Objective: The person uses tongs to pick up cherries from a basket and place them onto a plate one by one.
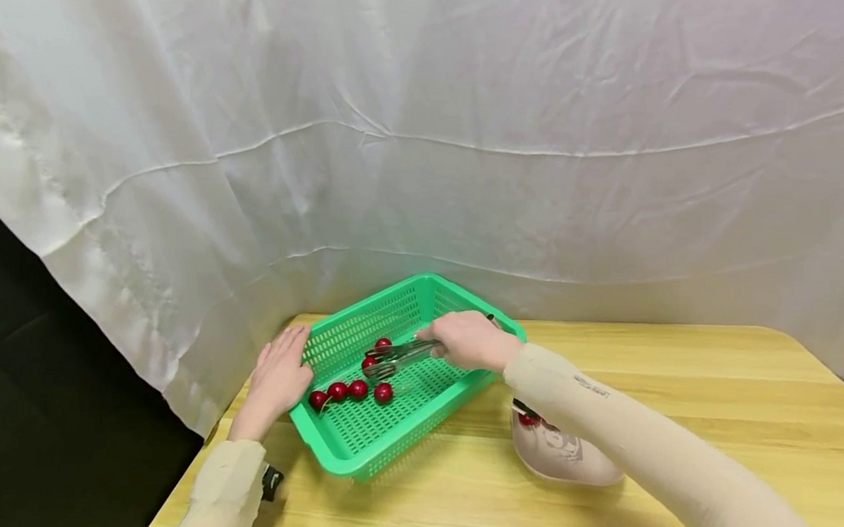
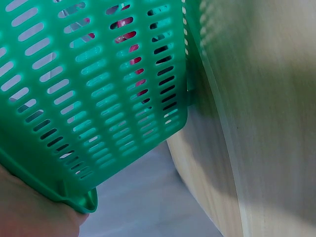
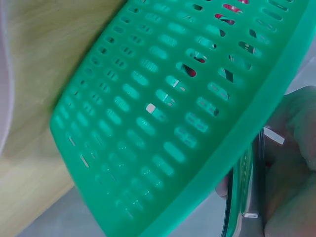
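A green perforated basket (image 1: 406, 452) stands on the table with several dark red cherries (image 1: 338, 391) on its floor. My left hand (image 1: 276, 380) rests on the rim at its left end, fingers fairly straight. Inside the basket, my right hand (image 1: 467, 340) grips a pair of tongs (image 1: 406, 349) that point left. One cherry (image 1: 369, 364) lies between the tong tips; whether they touch it I cannot tell. From the right wrist, the basket wall (image 3: 148, 123) hides most of the cherries, and the tongs (image 3: 239, 197) show beside the fingers.
A pale pink container (image 1: 553, 454) with cherries in it stands right of the basket, partly covered by the right sleeve (image 1: 609, 414). The wooden table (image 1: 703, 391) meets a grey-white curtain (image 1: 461, 195) behind. Dark cloth (image 1: 51, 420) hangs at the left.
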Tool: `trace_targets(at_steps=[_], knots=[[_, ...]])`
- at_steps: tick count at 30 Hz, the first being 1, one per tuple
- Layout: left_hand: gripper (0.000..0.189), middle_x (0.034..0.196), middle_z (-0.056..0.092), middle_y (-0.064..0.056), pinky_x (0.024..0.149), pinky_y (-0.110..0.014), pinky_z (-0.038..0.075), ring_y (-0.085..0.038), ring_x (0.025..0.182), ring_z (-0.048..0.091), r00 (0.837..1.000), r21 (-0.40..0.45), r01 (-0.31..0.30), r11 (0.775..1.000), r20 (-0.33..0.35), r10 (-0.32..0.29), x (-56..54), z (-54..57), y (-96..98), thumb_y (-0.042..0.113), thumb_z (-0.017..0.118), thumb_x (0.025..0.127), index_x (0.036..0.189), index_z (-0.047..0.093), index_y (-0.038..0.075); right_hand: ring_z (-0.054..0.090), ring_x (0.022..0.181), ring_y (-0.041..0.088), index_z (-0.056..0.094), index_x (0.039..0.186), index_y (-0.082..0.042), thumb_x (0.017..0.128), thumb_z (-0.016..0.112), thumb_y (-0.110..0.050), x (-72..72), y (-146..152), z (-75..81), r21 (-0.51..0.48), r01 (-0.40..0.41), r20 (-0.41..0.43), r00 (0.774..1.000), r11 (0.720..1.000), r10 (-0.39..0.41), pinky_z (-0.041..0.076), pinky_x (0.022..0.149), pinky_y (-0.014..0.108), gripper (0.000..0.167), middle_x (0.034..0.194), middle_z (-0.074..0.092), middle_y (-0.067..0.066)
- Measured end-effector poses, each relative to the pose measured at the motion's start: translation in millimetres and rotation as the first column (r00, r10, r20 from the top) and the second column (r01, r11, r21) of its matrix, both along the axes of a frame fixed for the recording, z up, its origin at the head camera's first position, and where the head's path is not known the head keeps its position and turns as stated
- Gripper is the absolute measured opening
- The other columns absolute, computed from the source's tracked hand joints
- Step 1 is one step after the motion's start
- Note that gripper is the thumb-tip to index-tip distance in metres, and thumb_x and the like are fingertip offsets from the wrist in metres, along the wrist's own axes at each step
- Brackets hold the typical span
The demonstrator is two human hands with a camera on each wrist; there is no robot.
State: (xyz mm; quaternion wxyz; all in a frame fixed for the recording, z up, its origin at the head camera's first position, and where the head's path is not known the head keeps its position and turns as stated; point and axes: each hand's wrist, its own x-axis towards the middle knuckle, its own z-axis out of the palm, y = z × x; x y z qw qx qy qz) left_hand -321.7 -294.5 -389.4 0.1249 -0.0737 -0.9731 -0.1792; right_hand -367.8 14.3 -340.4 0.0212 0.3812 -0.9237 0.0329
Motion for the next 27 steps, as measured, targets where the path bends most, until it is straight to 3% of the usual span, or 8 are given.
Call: trace_targets(at_steps=[2,5,13,19,27], knots=[[0.066,0.157,0.024,-0.025,0.115,-0.06,0.006,-0.043,0.145,0.017,1.0,0.001,0.002,1.0,-0.002,-0.002,-0.2,0.3,-1.7,0.007,0.044,0.089,0.151,0.027,-0.006,0.065,0.096,0.015,0.061,0.136,-0.021,0.095,0.067,-0.02,1.3,2.0,0.1,-0.012,0.0,-0.016,1.0,1.0,-0.001,0.048,0.06,0.028,0.042,0.129,0.064,-0.004],[0.066,0.157,0.024,-0.025,0.115,-0.06,0.007,-0.043,0.145,0.017,1.0,-0.001,0.001,1.0,-0.002,-0.001,-0.4,0.1,-4.6,0.007,0.044,0.089,0.152,0.028,-0.005,0.062,0.084,0.012,0.062,0.135,-0.021,0.095,0.067,-0.02,3.3,5.4,-0.6,-0.025,-0.004,-0.043,0.999,1.0,0.003,0.046,0.058,0.026,0.041,0.121,0.068,-0.004],[0.064,0.156,0.026,-0.026,0.115,-0.061,0.007,-0.044,0.144,0.018,1.0,-0.011,0.001,1.0,-0.007,-0.001,-1.6,-1.8,-10.2,0.006,0.043,0.089,0.151,0.028,-0.006,0.063,0.109,0.017,0.064,0.134,-0.018,0.094,0.068,-0.019,9.0,18.8,-1.1,-0.105,-0.015,-0.089,0.996,0.994,0.005,0.052,0.067,0.03,0.04,0.127,0.066,-0.003],[0.064,0.156,0.026,-0.027,0.114,-0.062,0.007,-0.044,0.144,0.018,1.0,-0.001,0.004,1.0,-0.005,-0.004,-0.9,-2.0,-11.1,0.006,0.044,0.089,0.15,0.029,-0.007,0.064,0.106,0.018,0.062,0.136,-0.019,0.094,0.067,-0.018,14.7,31.6,1.4,-0.134,-0.009,-0.107,0.994,0.991,-0.005,0.052,0.068,0.032,0.042,0.12,0.067,-0.001],[0.064,0.156,0.026,-0.027,0.114,-0.061,0.007,-0.044,0.144,0.018,1.0,0.003,-0.002,1.0,-0.01,0.002,-2.3,-1.2,-14.7,0.007,0.042,0.09,0.151,0.028,-0.007,0.063,0.109,0.019,0.059,0.138,-0.018,0.095,0.066,-0.018,20.3,40.3,5.2,-0.159,0.02,-0.089,0.995,0.987,-0.034,0.053,0.073,0.035,0.044,0.126,0.065,0.001]])
